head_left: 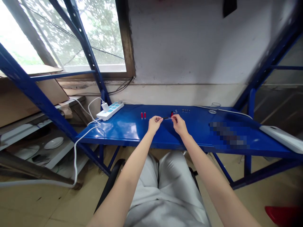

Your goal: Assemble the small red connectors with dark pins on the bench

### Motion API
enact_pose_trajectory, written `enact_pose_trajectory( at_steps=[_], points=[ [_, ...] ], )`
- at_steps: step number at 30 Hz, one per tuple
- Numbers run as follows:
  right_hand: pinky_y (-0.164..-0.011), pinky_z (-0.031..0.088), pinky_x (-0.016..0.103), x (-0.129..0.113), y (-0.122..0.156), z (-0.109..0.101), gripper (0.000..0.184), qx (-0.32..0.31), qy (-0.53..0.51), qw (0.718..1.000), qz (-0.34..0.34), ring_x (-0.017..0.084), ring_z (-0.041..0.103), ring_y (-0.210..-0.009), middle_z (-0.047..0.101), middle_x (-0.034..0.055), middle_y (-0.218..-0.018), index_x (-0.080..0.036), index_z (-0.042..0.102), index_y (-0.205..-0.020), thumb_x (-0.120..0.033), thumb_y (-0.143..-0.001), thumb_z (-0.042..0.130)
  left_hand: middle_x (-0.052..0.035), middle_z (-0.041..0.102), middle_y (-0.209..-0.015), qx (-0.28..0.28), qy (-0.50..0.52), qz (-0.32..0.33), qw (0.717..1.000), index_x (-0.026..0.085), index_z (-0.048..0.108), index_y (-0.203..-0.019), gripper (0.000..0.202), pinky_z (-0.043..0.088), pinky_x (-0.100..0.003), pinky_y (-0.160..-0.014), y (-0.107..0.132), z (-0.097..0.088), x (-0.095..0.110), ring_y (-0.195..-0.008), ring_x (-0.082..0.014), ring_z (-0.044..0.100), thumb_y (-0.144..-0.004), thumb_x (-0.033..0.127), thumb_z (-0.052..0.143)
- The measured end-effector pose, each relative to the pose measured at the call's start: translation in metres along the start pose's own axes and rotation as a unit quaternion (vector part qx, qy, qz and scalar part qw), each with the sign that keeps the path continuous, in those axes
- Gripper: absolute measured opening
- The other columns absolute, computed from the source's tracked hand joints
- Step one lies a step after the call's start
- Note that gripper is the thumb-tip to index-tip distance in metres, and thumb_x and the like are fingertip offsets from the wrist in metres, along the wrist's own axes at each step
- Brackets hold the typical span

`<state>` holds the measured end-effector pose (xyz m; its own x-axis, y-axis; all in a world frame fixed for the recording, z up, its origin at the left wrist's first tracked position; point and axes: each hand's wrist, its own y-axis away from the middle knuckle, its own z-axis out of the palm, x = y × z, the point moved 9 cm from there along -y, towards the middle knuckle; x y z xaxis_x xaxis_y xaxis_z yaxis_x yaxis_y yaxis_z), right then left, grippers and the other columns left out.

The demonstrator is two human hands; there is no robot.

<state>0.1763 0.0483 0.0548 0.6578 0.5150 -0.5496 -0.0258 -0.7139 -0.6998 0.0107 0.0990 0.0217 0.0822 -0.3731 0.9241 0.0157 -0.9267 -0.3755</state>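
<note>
My left hand (155,123) and my right hand (179,125) are close together above the front part of the blue table. Between their pinched fingertips runs a slim rod (165,118), black toward the left and paler toward the right; its exact kind is too small to make out. Just behind my right fingers is a small red and black piece (172,113), partly covered, with a small clear piece (175,111) beside it. Two red-and-clear pieces (143,115) stand side by side to the left. Several tiny metallic parts (186,111) form a row at the back right.
On the blue table (123,129), a white power strip (111,111) with a plugged-in cable sits at the left. A glass (214,108) stands back right, near a blurred-out object (228,135). A white flat device (282,138) lies at the right edge. Blue frame posts flank both sides.
</note>
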Motion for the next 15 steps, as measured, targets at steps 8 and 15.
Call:
enact_pose_trajectory(
  at_steps=[8, 15],
  points=[
    [-0.067, 0.043, 0.029, -0.002, 0.001, -0.01, 0.021, 0.038, -0.026, 0.999, 0.019, 0.016, 0.056, -0.069, 0.059, 0.0053, -0.077, -0.02, 0.05, -0.088, -0.037, -0.086, 0.039, -0.0041, 0.061, -0.069, -0.002, -0.024, -0.01, 1.0, 0.013, 0.061, -0.075, 0.009, 0.044, -0.023, -0.061, -0.001, 0.0, -0.004, -0.06, -0.01, 0.055, -0.069, 0.02, 0.061],
    [-0.068, 0.044, 0.03, -0.002, 0.001, -0.013, 0.024, 0.047, -0.021, 0.998, 0.021, 0.017, 0.056, -0.071, 0.059, 0.0066, -0.08, -0.019, 0.05, -0.089, -0.04, -0.086, 0.037, -0.0019, 0.06, -0.064, -0.009, -0.047, -0.033, 0.998, 0.014, 0.06, -0.074, 0.006, 0.043, -0.022, -0.055, -0.001, 0.0, -0.009, -0.054, -0.0092, 0.054, -0.069, 0.017, 0.061]
  ],
)
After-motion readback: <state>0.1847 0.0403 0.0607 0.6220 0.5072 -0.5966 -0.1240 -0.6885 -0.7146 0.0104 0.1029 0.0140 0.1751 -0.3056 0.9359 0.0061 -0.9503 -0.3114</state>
